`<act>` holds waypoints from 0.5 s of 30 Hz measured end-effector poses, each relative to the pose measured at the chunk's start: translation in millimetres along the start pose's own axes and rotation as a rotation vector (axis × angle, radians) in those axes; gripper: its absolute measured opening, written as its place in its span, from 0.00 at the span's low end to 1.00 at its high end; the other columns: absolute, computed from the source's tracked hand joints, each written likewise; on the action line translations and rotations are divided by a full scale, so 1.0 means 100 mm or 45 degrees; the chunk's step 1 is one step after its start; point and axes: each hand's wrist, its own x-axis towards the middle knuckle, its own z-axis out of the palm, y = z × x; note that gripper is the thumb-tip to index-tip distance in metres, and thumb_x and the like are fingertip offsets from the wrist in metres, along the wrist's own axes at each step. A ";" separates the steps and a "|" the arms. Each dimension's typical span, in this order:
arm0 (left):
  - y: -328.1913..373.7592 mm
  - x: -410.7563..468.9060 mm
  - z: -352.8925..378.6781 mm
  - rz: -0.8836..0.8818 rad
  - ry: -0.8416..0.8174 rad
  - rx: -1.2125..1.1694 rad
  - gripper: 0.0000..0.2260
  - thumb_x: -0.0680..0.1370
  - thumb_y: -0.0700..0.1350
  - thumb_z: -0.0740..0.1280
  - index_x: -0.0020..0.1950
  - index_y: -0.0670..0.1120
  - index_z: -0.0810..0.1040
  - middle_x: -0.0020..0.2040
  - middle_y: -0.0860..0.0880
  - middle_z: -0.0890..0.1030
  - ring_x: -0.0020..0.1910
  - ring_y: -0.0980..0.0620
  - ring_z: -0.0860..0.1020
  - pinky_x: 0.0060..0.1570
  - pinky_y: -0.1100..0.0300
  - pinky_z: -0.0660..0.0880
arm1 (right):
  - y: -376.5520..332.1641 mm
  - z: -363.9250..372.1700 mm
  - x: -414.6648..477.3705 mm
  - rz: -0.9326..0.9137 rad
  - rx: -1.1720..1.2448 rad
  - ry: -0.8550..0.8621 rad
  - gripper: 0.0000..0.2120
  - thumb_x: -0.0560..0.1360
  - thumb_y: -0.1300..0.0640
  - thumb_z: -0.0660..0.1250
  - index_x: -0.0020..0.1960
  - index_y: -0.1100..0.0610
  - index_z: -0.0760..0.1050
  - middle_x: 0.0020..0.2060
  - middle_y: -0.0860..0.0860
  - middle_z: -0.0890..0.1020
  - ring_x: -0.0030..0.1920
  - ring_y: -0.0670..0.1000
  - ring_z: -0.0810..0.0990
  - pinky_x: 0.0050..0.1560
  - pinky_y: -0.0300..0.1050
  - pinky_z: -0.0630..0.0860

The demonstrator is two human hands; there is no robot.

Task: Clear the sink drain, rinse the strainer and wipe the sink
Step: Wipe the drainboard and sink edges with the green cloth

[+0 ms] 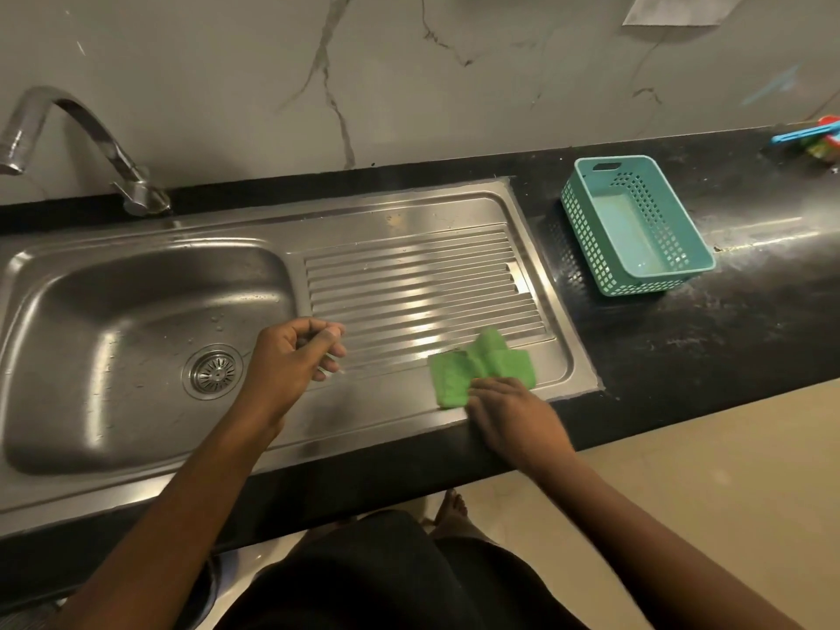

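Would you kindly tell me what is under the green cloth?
The green cloth lies on the sink's ribbed steel drainboard, near its front right corner; the right hand touches its near edge. The steel directly beneath, and anything on it, is covered.

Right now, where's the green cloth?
Head view: green cloth lies on the drainboard's near right corner, at the right hand's fingertips, well right of the strainer.
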 end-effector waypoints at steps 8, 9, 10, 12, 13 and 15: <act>-0.08 0.02 0.09 -0.001 -0.027 0.032 0.05 0.83 0.45 0.70 0.53 0.50 0.87 0.43 0.47 0.88 0.39 0.50 0.84 0.41 0.56 0.79 | 0.60 -0.55 0.06 0.473 -0.213 0.123 0.11 0.80 0.54 0.68 0.59 0.59 0.81 0.66 0.53 0.78 0.65 0.57 0.74 0.60 0.58 0.79; -0.09 0.03 0.10 -0.004 -0.027 0.030 0.05 0.83 0.45 0.71 0.54 0.50 0.87 0.43 0.48 0.88 0.39 0.49 0.84 0.41 0.55 0.79 | 0.58 -0.56 0.08 0.462 -0.188 0.116 0.14 0.80 0.54 0.69 0.64 0.58 0.79 0.69 0.53 0.77 0.67 0.58 0.73 0.61 0.58 0.79; -0.10 0.04 0.12 -0.007 -0.028 0.030 0.05 0.83 0.46 0.71 0.54 0.50 0.87 0.43 0.48 0.88 0.40 0.48 0.84 0.42 0.55 0.79 | 0.58 -0.56 0.09 0.450 -0.174 0.092 0.16 0.80 0.54 0.69 0.67 0.57 0.77 0.70 0.52 0.76 0.68 0.58 0.72 0.62 0.58 0.79; -0.11 0.04 0.14 -0.008 -0.040 0.034 0.05 0.83 0.46 0.71 0.54 0.50 0.87 0.43 0.48 0.88 0.40 0.48 0.84 0.41 0.55 0.79 | 0.58 -0.54 0.10 0.449 -0.172 0.054 0.18 0.82 0.52 0.66 0.70 0.57 0.74 0.70 0.54 0.76 0.68 0.59 0.73 0.62 0.58 0.79; -0.11 0.05 0.16 -0.006 -0.044 0.030 0.05 0.82 0.46 0.71 0.53 0.51 0.87 0.43 0.48 0.88 0.40 0.49 0.84 0.41 0.56 0.79 | 0.59 -0.52 0.11 0.442 -0.178 0.052 0.19 0.83 0.51 0.64 0.71 0.57 0.73 0.70 0.55 0.76 0.68 0.60 0.73 0.62 0.58 0.79; -0.12 0.06 0.19 -0.012 -0.046 0.030 0.05 0.82 0.46 0.71 0.53 0.51 0.88 0.43 0.47 0.88 0.38 0.51 0.84 0.41 0.56 0.79 | 0.54 -0.51 0.15 0.457 -0.182 0.062 0.21 0.85 0.47 0.60 0.72 0.57 0.72 0.68 0.57 0.77 0.65 0.60 0.73 0.62 0.57 0.78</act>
